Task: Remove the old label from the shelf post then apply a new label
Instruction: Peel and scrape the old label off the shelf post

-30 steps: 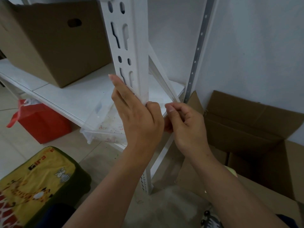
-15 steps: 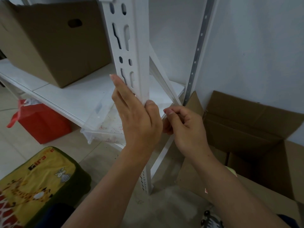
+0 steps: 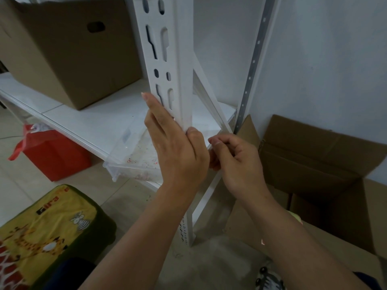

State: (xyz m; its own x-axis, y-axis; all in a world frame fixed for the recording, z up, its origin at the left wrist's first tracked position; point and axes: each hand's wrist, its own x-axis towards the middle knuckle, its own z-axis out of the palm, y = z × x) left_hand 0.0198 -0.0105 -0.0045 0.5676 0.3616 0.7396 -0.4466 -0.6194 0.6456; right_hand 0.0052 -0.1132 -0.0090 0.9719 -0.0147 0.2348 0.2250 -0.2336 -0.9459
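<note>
The right hand (image 3: 234,162) has slid lower, fingers curled, contents hidden, beside the left hand (image 3: 178,151) gripping the shelf post (image 3: 180,80).

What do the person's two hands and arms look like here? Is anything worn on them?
Both forearms are bare as far as the picture shows; no sleeve reaches them. The left hand and the right hand wear no gloves, and no ring, watch or bracelet is visible. The nails that show are short and unpainted.
</note>
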